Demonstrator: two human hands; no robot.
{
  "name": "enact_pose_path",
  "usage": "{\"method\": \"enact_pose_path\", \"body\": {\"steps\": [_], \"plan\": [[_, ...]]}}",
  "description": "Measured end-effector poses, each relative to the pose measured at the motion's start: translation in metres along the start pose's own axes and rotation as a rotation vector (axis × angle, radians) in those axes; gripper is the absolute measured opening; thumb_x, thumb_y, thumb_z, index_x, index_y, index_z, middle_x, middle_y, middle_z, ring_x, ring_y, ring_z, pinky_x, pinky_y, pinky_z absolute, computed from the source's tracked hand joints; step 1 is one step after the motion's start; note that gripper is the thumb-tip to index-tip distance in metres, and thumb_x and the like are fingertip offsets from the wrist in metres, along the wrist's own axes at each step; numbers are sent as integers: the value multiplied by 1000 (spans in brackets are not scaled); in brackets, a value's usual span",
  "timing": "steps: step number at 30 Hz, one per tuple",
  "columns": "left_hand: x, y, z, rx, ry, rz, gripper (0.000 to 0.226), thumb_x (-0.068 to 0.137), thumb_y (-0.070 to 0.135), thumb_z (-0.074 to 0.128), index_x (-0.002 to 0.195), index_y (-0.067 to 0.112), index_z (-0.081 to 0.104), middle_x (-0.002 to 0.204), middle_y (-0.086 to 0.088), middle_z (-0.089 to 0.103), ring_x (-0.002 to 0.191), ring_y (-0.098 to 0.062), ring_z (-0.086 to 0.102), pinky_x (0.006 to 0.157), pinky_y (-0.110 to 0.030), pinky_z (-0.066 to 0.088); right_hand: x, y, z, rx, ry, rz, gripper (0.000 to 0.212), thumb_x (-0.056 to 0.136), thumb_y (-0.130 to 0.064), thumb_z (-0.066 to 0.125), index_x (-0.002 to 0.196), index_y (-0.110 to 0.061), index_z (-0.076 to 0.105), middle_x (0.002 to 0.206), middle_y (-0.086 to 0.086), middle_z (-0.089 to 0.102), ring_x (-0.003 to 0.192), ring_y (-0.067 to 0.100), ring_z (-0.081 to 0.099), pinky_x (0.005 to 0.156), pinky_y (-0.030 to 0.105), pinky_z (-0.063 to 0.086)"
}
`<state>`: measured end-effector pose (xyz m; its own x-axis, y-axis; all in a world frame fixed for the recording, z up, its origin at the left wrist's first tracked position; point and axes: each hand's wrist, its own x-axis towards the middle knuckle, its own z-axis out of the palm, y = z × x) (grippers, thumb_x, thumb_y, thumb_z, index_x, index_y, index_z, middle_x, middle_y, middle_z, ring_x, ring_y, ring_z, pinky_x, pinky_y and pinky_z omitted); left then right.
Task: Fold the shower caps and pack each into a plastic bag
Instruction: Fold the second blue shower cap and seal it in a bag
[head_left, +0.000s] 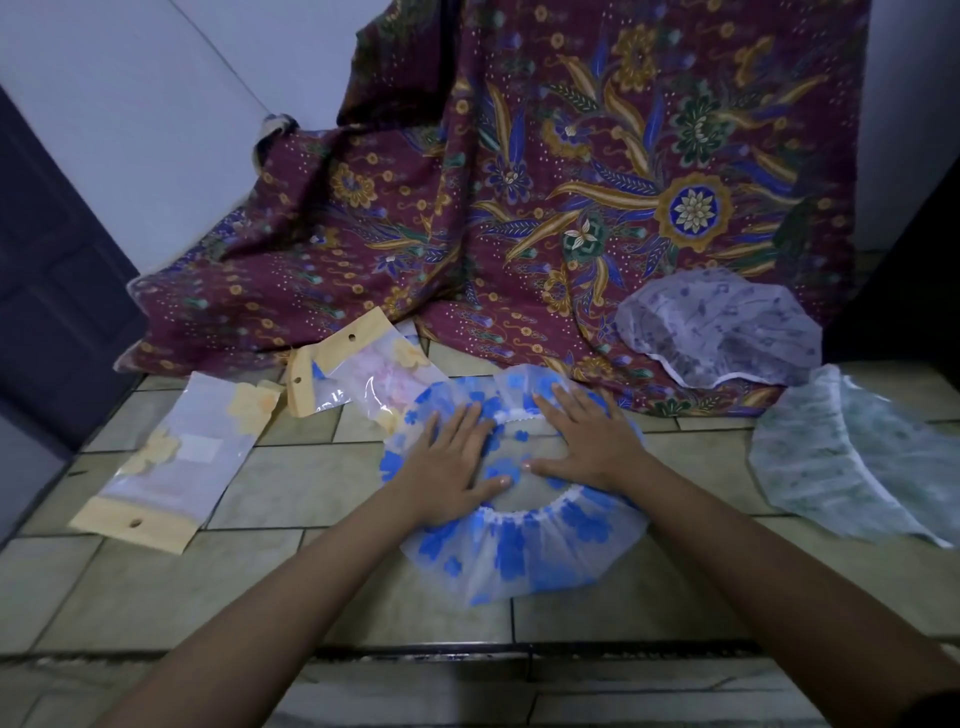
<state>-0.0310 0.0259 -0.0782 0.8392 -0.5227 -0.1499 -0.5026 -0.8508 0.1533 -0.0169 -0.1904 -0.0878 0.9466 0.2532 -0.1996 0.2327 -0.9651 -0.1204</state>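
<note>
Presently, in the head view, the blue-flowered shower cap (519, 551) is held flat on the tiled surface (291, 483), rim opening upward, by the left hand (452, 467) and the right hand (587, 441). The fingers are straight, slightly spread, and pressed down on it. Spring-back is to be expected if pressure is released, since the gathered elastic rim is probably under tension. A fold may also be skewed if the thin film slips on the tiles. To the left, one plastic bag (171, 457) appears unfilled. A second bag (374, 374) appears to contain a pink folded item, though this cannot be confirmed.
</note>
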Motion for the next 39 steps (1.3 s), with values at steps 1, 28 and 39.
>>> {"method": "enact_pose_path", "body": {"steps": [1,28,39], "plan": [[-3,1,2,10,17,-29,102,64,77,-2,149,20,-6,156,-4,-15,143,-17,-16,115,-41,-13,2,-1,2,6,0,13,130,30,-99,-12,145,-39,-12,157,-4,-14,145,19,-11,113,52,-10],[-58,-76,-6,23,234,336,77,68,18,32,144,17,22,150,0,27,141,-9,14,115,-36,-10,-85,18,-8,-161,119,-307,91,72,-88,14,147,-37,10,151,8,20,140,28,9,110,42,-4],[-64,-105,2,27,127,401,52,88,25,37,140,21,35,140,3,47,126,-6,44,116,-29,10,-90,51,4,-182,-43,-368,106,63,-90,21,144,-33,-15,151,2,-18,141,20,-6,112,35,-4]]}}
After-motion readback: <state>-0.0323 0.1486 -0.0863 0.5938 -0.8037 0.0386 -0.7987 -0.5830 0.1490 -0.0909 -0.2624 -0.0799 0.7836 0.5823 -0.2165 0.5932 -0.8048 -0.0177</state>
